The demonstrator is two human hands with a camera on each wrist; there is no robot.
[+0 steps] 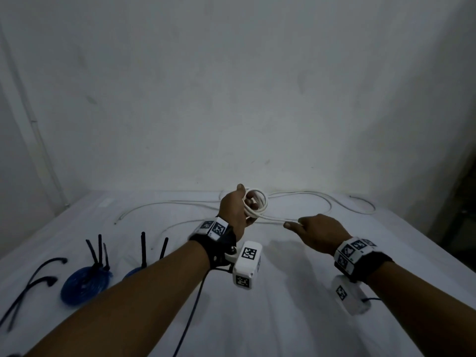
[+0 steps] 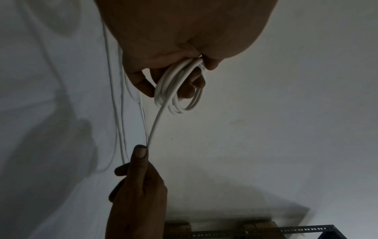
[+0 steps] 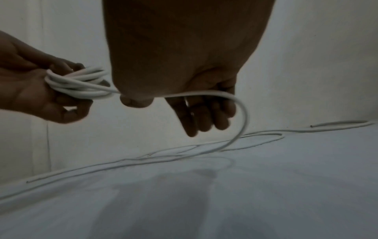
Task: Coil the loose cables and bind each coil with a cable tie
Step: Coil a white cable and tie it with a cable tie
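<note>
Head view gave me the nearest things first: at the front left of the white table (image 1: 296, 318) lay two loose black cable ties (image 1: 28, 287), and just beyond them two blue coils, the left blue coil (image 1: 85, 282) bound with black ties whose tails stood up, the second blue coil (image 1: 132, 273) half hidden behind the left forearm. Both wrists carried a marker band (image 1: 212, 228) and a small white camera box (image 1: 247, 264).

Farther out, I saw the right hand (image 1: 319, 233) held low over the table, thumb and forefinger pinching the white cable (image 1: 273, 220) where it left the coil. In the right wrist view the other three fingers (image 3: 202, 118) hung down relaxed, close together, with the cable arcing past them and dropping to the table.

A little beyond, the left hand (image 1: 235, 210) was raised above the table, its fingers curled through the white coil (image 1: 256, 203). In the left wrist view I counted several loops of that coil (image 2: 180, 90) gripped between thumb and curled fingers, one strand running straight down to the right hand's (image 2: 139, 186) pinch.

Farthest away, the uncoiled length of the white cable (image 1: 314, 199) sprawled in wide loops across the back of the table, close to the plain wall (image 1: 231, 86), with a free end (image 1: 117, 222) lying off to the left.
</note>
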